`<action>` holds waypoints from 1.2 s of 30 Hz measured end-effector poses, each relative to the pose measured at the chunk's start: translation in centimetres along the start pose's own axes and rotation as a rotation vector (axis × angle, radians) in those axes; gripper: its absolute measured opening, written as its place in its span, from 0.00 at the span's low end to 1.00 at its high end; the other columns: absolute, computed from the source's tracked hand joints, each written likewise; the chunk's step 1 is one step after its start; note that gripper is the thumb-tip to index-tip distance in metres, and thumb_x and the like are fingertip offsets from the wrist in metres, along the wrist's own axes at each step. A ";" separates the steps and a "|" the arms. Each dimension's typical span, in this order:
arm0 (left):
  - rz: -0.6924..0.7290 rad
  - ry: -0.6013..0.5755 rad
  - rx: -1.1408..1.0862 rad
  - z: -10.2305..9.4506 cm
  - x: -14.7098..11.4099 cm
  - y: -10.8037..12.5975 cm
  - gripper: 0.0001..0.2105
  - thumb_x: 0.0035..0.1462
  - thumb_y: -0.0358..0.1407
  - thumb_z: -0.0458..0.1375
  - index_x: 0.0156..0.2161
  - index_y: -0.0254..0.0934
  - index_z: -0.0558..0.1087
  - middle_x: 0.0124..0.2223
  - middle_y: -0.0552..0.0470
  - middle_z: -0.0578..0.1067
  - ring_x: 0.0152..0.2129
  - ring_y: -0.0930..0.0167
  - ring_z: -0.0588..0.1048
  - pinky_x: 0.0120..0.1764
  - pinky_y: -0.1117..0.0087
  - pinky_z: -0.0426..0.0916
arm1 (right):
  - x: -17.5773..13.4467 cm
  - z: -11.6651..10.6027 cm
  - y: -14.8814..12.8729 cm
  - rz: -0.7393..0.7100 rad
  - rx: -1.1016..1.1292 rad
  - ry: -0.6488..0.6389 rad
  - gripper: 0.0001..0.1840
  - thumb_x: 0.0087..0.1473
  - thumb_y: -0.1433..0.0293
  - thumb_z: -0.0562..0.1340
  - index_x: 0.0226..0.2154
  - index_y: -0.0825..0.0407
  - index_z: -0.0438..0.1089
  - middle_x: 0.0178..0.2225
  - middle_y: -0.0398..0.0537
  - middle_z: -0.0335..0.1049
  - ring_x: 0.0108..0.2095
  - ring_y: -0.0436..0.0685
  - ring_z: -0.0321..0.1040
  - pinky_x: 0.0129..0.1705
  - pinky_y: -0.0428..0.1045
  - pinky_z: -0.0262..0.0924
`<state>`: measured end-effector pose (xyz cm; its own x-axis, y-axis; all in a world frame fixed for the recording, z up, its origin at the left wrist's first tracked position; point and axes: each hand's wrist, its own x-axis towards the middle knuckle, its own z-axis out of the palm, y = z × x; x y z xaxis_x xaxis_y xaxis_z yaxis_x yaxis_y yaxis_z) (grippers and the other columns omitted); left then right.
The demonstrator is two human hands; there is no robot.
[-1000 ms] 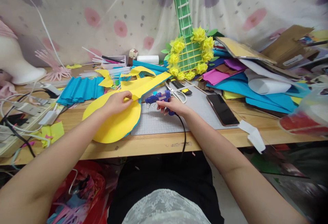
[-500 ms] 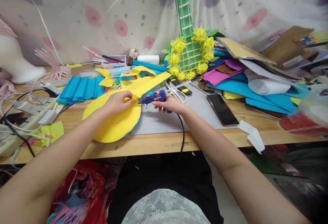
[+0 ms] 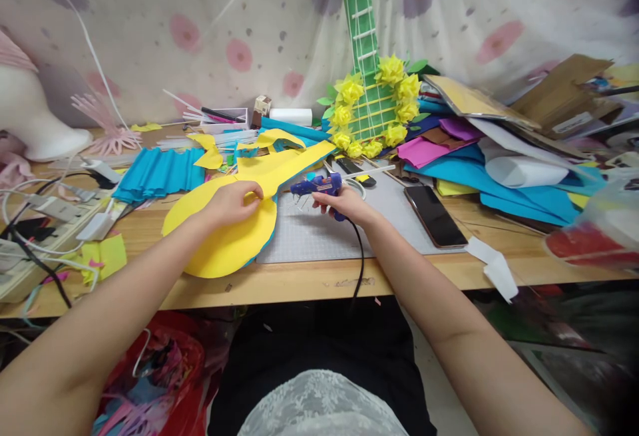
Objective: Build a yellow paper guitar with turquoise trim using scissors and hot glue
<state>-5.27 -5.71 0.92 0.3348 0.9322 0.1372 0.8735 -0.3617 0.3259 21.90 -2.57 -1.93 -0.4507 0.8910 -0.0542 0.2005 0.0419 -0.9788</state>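
Our left hand (image 3: pixel 233 204) has thumb and fingers pinched on the narrow waist of a yellow guitar-shaped cutout (image 3: pixel 222 249), the forearm passing over its rounded body, presumably to steady the piece and offer up its edge. The cutout lies left of centre, with a blue layer (image 3: pixel 267 241) peeping out beneath its right side. Our right hand (image 3: pixel 348 206) grips a blue glue gun (image 3: pixel 317 186), nozzle turned left and just beside that edge, which we take to be for short, controlled reach. A white glue stick (image 3: pixel 373 171) pokes from its back, and the black cord (image 3: pixel 360 259) drops past the front, likely so that it stays off the paper.

Below the gun we see a grey gridded mat (image 3: pixel 304 239), probably there to protect the wooden tabletop (image 3: pixel 294 284). Scissors (image 3: pixel 357 188) and a utility knife (image 3: pixel 360 176) lie just behind our right hand, seemingly for easy reach; a phone (image 3: pixel 436 216) rests at the mat's right.

Further out, pleated blue paper (image 3: pixel 158 174) sits to the left and heaped coloured sheets (image 3: pixel 449 180) to the right. A green guitar (image 3: pixel 367 66) ringed with yellow flowers (image 3: pixel 349 90) leans at the back, against a flower-patterned curtain (image 3: pixel 134 10).
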 end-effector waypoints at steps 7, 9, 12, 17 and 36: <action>-0.020 0.009 0.067 0.4 0.9 0.4 0.16 0.53 0.34 0.43 0.40 0.38 0.72 0.44 0.49 0.75 0.44 0.65 0.71 0.48 0.63 0.64 | -0.8 -1.4 1.4 0.003 0.260 0.142 0.20 0.41 0.52 0.65 0.23 0.54 0.69 0.26 0.46 0.71 0.20 0.45 0.61 0.16 0.41 0.55; -0.024 -0.012 0.075 1.1 1.8 0.4 0.20 0.57 0.37 0.40 0.47 0.37 0.70 0.52 0.49 0.72 0.51 0.67 0.67 0.53 0.63 0.60 | -0.7 -1.4 1.8 -0.001 0.315 0.172 0.20 0.41 0.52 0.65 0.23 0.54 0.68 0.25 0.45 0.71 0.19 0.44 0.60 0.15 0.41 0.53; -0.003 -0.134 0.093 2.1 3.0 0.3 0.26 0.61 0.41 0.36 0.59 0.33 0.59 0.63 0.47 0.58 0.61 0.67 0.54 0.60 0.62 0.49 | -0.7 -1.5 2.1 0.001 0.351 0.207 0.20 0.41 0.53 0.65 0.23 0.54 0.69 0.25 0.45 0.70 0.18 0.44 0.59 0.15 0.41 0.53; 0.033 -0.292 0.184 3.0 3.6 0.0 0.28 0.62 0.43 0.34 0.64 0.32 0.49 0.67 0.45 0.45 0.63 0.64 0.43 0.61 0.57 0.41 | -0.7 -1.6 2.4 0.013 0.335 0.227 0.20 0.41 0.53 0.65 0.24 0.54 0.68 0.26 0.46 0.72 0.19 0.44 0.59 0.16 0.41 0.54; 0.082 -0.373 0.267 2.6 2.9 0.0 0.31 0.61 0.47 0.32 0.65 0.32 0.44 0.67 0.45 0.39 0.64 0.65 0.38 0.62 0.57 0.35 | -0.8 -1.5 2.4 0.013 0.321 0.225 0.21 0.41 0.52 0.66 0.24 0.54 0.68 0.26 0.46 0.71 0.18 0.44 0.59 0.16 0.41 0.54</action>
<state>-3.41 -2.94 -1.08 0.4684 0.8583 -0.2095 0.8827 -0.4648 0.0695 24.05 -2.55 -3.94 -0.2404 0.9690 -0.0568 -0.0933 -0.0813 -0.9923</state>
